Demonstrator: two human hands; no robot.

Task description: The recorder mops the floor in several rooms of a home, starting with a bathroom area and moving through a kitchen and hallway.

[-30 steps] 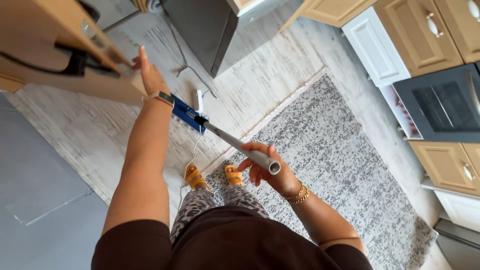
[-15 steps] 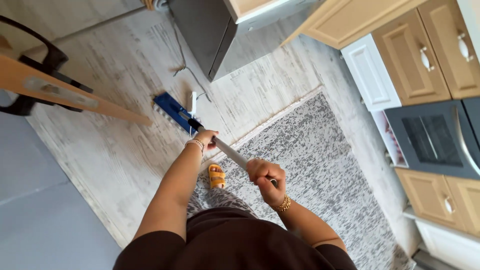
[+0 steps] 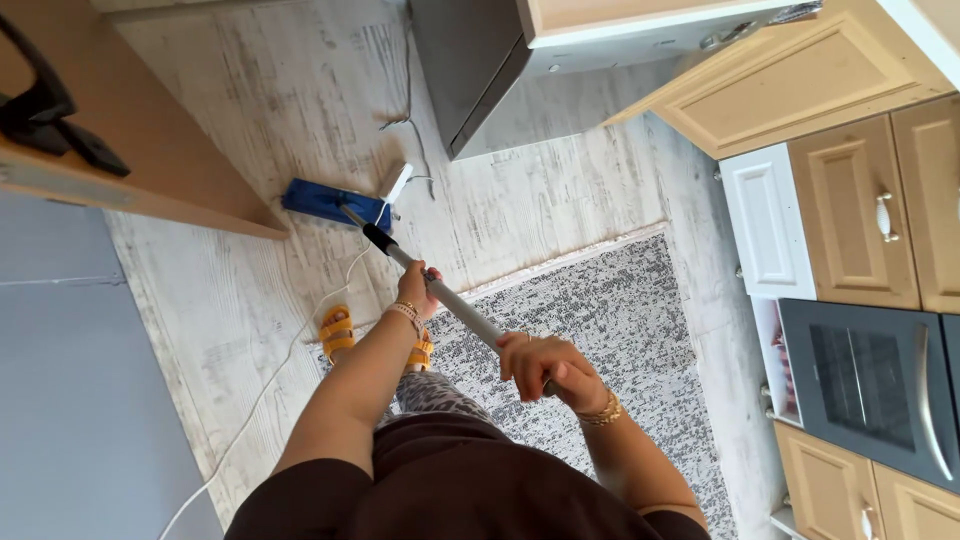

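I hold a flat mop with both hands. Its grey handle [image 3: 462,308] runs from my chest down toward the floor. My right hand [image 3: 548,368] is closed around the top end of the handle. Lower down, my left hand [image 3: 418,290] grips the handle just below its black collar. The blue mop head [image 3: 330,203] lies flat on the pale wood-look floor [image 3: 260,120], up against the base of a wooden counter [image 3: 150,160]. My feet in yellow sandals [image 3: 336,332] stand at the rug's edge.
A grey speckled rug [image 3: 620,330] covers the floor to my right. A white power strip [image 3: 398,183] and its cord [image 3: 270,380] lie beside the mop head. Beige cabinets [image 3: 860,210], a dark oven [image 3: 880,385] and a grey appliance [image 3: 470,60] border the floor.
My left hand came down from the counter's edge and took hold of the mop handle. The mop head slid left, up to the counter base. My view shifted.
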